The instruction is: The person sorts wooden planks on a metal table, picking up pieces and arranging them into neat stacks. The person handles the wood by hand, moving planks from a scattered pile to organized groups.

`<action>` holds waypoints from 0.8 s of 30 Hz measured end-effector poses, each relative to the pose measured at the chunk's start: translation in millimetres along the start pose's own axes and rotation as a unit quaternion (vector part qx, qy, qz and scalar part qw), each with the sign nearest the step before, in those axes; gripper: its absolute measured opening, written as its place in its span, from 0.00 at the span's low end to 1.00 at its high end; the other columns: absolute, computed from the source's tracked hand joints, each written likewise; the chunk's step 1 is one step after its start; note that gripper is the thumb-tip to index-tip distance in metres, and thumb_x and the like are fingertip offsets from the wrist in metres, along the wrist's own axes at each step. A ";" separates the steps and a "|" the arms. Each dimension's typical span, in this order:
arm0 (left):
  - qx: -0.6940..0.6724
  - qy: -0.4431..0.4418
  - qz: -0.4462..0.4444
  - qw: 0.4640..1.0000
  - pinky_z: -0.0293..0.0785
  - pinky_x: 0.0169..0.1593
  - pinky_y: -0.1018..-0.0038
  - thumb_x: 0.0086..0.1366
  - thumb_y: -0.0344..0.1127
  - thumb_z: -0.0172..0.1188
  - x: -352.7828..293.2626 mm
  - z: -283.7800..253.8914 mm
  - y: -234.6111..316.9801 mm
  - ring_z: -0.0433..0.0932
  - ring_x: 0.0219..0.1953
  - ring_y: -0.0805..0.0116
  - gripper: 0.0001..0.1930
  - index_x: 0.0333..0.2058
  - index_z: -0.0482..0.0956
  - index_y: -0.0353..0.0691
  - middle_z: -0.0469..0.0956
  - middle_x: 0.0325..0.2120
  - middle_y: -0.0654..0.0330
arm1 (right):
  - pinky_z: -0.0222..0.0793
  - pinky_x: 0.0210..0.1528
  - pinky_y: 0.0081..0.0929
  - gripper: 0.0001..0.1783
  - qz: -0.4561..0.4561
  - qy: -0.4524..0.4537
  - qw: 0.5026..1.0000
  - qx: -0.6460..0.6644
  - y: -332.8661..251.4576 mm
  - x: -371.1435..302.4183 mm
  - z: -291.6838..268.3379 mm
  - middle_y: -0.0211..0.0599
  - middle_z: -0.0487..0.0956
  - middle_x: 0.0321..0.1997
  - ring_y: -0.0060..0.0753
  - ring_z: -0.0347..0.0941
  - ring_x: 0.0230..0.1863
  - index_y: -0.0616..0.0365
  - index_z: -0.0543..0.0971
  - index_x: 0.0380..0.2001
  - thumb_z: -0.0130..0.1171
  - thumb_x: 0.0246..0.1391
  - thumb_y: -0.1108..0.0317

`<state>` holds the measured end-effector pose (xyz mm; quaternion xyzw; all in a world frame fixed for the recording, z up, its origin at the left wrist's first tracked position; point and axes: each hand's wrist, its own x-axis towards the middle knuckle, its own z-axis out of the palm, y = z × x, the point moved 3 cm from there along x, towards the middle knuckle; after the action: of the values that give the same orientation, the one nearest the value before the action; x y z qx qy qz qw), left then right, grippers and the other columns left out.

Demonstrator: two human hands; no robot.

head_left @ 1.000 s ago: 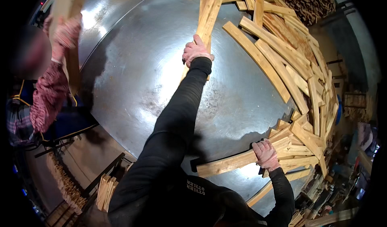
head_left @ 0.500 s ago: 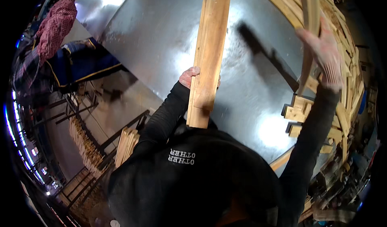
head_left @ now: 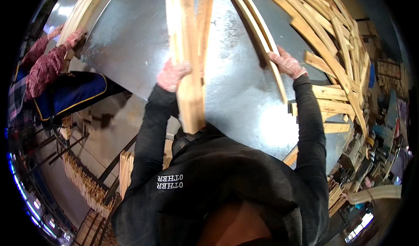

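Note:
My left hand point(head_left: 173, 75), in a pale reddish knit glove, is closed round a bundle of long wooden boards point(head_left: 190, 99). The bundle points away from my body over a shiny metal table point(head_left: 242, 93), slightly blurred. Farther right, my right hand point(head_left: 289, 64), gloved alike, grips narrow wooden strips point(head_left: 278, 83) by their side. They look like two lying close together and slant toward the far left. The fingers beneath the strips are partly hidden.
A heap of loose wooden strips point(head_left: 325, 38) covers the table's right side, with shorter ends point(head_left: 329, 106) near my right forearm. At far left, a co-worker's gloved hands point(head_left: 74, 39) hold long boards point(head_left: 87, 6). Racks of stacked wood point(head_left: 85, 180) stand lower left.
My right hand has come inward from the heap and now holds strips over the table. The bundle in my left hand has shifted left. The co-worker's hands now hold boards.

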<state>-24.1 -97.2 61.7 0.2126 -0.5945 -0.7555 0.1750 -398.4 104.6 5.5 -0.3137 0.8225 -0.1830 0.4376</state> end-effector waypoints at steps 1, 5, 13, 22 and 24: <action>0.207 -0.036 0.081 0.974 0.80 0.45 0.71 0.64 0.34 0.60 12.7 13.4 -12.5 0.83 0.41 0.69 0.13 0.44 0.80 0.36 0.83 0.40 0.55 | 0.65 0.62 0.35 0.49 -0.039 0.023 0.998 0.054 -50.0 -39.0 7.8 0.52 0.74 0.60 0.44 0.69 0.62 0.64 0.67 0.64 0.56 0.54 0.31; -0.090 0.014 -0.162 0.983 0.71 0.56 0.68 0.63 0.42 0.62 69.5 85.4 -98.1 0.77 0.50 0.64 0.25 0.55 0.70 0.36 0.78 0.49 0.54 | 0.73 0.57 0.33 0.34 -0.007 -0.192 0.773 0.604 -41.6 -48.0 53.6 0.47 0.80 0.49 0.43 0.77 0.52 0.63 0.74 0.55 0.53 0.62 0.41; -0.260 -0.055 -0.124 0.956 0.71 0.58 0.71 0.64 0.38 0.64 89.4 104.6 -202.8 0.76 0.53 0.61 0.28 0.57 0.65 0.30 0.78 0.49 0.49 | 0.71 0.55 0.38 0.34 -0.085 0.018 0.969 0.231 -4.0 -94.5 120.0 0.59 0.77 0.52 0.52 0.76 0.53 0.62 0.63 0.64 0.50 0.64 0.50; 0.517 0.187 -0.153 0.821 0.70 0.58 0.57 0.53 0.57 0.66 62.9 138.4 -63.3 0.72 0.56 0.39 0.56 0.69 0.44 0.33 0.67 0.56 0.30 | 0.59 0.68 0.39 0.47 -0.198 0.282 0.901 -0.264 12.6 -41.4 0.4 0.50 0.68 0.66 0.48 0.62 0.68 0.59 0.59 0.68 0.51 0.57 0.36; 0.506 0.171 -0.126 0.836 0.69 0.59 0.58 0.52 0.56 0.67 59.3 154.6 -61.1 0.71 0.56 0.39 0.57 0.69 0.43 0.33 0.66 0.57 0.31 | 0.62 0.64 0.40 0.52 -0.084 0.426 0.798 -0.418 24.7 1.0 -82.2 0.54 0.69 0.64 0.51 0.62 0.68 0.63 0.56 0.68 0.58 0.51 0.36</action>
<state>-157.0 13.7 26.9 0.4705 -0.8225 -0.3164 0.0447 -476.2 124.3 35.9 -0.4246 0.8929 0.0268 -0.1476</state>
